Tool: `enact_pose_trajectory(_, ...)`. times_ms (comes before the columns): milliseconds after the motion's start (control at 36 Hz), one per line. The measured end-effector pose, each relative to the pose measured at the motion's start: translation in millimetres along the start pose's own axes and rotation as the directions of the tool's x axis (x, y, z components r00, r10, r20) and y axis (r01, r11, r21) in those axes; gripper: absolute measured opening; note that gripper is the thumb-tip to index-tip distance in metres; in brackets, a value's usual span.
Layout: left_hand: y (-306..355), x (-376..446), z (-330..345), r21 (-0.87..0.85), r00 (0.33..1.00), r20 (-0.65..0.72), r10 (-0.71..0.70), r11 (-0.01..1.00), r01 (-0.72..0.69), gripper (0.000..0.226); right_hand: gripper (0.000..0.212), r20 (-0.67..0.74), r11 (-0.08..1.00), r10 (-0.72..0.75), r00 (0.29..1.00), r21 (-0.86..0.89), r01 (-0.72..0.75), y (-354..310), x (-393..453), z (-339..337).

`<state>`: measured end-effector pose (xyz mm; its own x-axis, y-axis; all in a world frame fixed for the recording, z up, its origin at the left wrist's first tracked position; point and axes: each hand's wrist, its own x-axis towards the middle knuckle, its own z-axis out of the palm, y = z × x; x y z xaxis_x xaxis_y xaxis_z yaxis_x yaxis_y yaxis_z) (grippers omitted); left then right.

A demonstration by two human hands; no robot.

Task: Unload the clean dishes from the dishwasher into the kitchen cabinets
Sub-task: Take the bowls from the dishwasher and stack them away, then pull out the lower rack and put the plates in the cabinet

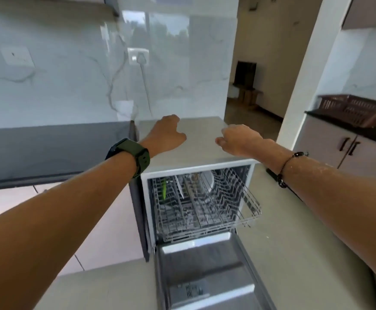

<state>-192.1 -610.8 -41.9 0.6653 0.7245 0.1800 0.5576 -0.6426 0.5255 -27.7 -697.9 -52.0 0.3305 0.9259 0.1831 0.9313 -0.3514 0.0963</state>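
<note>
Both hands are stretched out above the dishwasher (196, 139), left hand (167, 134) at eleven o'clock, right hand (238, 137) at one, each loosely curled and holding nothing. At six o'clock its door (205, 271) hangs down, and the wire rack (205, 202) is drawn out with a white dish (207, 180) at its back.

Home kitchen: dishwasher (196, 198), marble backsplash (70, 86)

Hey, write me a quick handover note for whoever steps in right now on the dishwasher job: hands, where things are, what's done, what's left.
Left hand: loosely curled above the dishwasher top, holding nothing.
Right hand: same, empty.
Door is down and the rack is pulled partway out.
Rack looks mostly empty; a green item, a white plate and what seems a utensil stay at the back.
No dish in hand.
Left: lift those pieces out and put them in the cabinets, then close up.
</note>
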Motion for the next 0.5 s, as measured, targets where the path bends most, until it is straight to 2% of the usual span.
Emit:
enact_pose_trajectory(139, -9.8, 23.6, 71.2, -0.055, 0.998, 0.053, -0.024, 0.998, 0.027, 0.055, 0.043, 0.092, 0.999, 0.022, 0.996, 0.043, -0.026, 33.8, 6.4, 76.1)
enact_pose_trajectory(306, -52.7, 43.4, 168.8, -0.103, 0.99, 0.102, -0.099, 0.989, 0.11, 0.051, 0.036, 0.194, 0.994, 0.002, 0.981, 0.107, -0.023, 59.2, 12.8, 178.7)
enact_pose_trajectory(500, -132.5, 34.8, 312.8, -0.044, 0.982, 0.13, -0.136, 0.989, 0.143, 0.044, 0.059, 0.239, 0.986, -0.128, 0.963, 0.138, 0.097, 76.7, 1.6, 317.1)
